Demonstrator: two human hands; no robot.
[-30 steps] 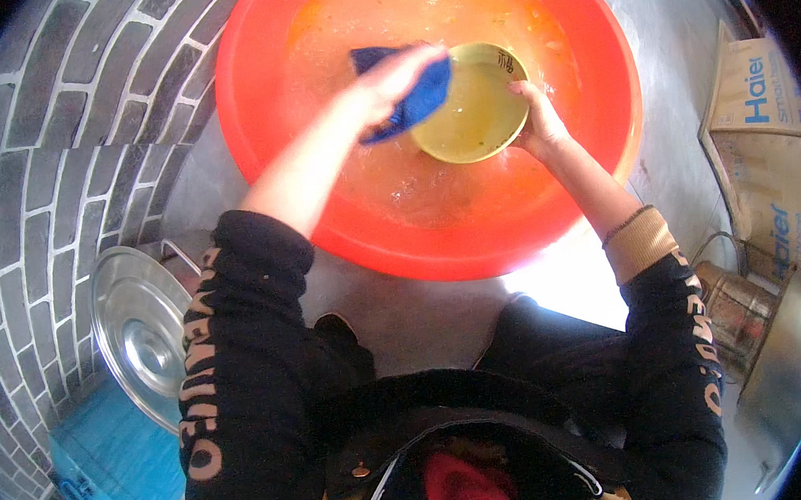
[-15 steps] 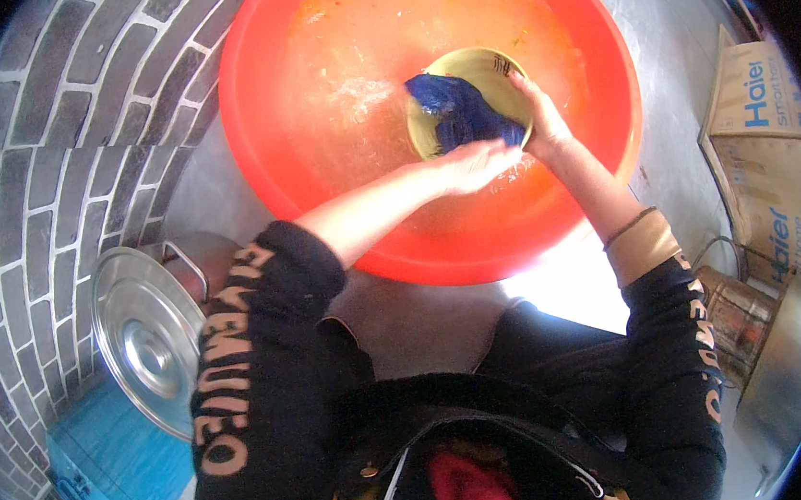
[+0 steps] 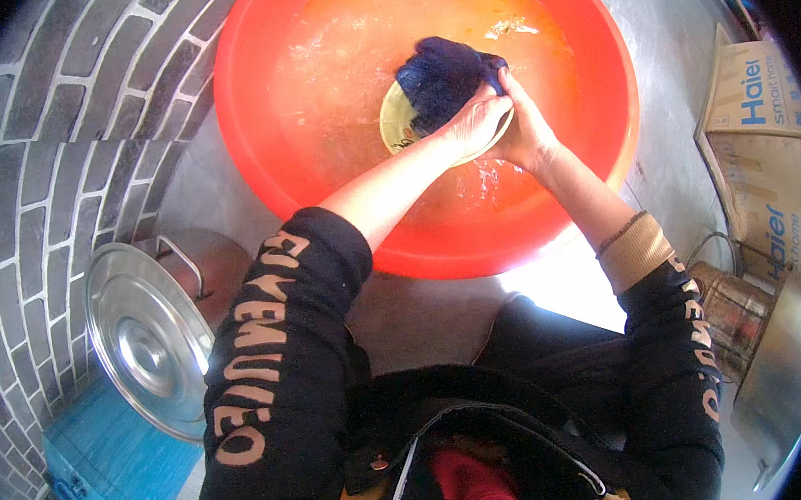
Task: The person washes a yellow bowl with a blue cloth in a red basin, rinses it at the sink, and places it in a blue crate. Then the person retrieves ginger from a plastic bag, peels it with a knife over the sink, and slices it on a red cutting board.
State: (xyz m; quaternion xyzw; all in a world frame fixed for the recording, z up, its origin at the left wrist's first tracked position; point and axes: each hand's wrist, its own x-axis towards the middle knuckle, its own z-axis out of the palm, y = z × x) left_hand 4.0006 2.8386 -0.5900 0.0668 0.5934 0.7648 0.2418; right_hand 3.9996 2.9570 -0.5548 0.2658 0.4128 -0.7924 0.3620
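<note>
At the right side of a pale yellow-green bowl (image 3: 395, 120), holding on with the right grip (image 3: 526, 132), with thumb up near the rim and fingers out of sight beyond it: closed on the bowl, by the look of it. Across the near rim, curling in with the left grip (image 3: 477, 125), apparently closed on a bunched dark blue cloth (image 3: 447, 77); hidden at the fingertips, so impossible to tell how tightly. Covering much of the bowl's hollow with that cloth, and spilling past the far rim.

Judging by the pose, probably in the midst of rubbing out the bowl. For the next move, seemingly calling for a steady hold on the rim and for working the cloth round to the uncovered left side.

Facing mouth-up toward the head, perhaps slightly tipped; too round for a long axis. With the cloth, too crumpled for a clear axis, but bulging away from the body.

Held near the middle of a wide red tub (image 3: 239, 121), over cloudy water (image 3: 336, 83); hard to tell whether touching it underneath. Farther out, to the left, a shiny metal lid (image 3: 145, 347) and a blue box (image 3: 117, 460); to the right, cardboard (image 3: 756, 90).
</note>
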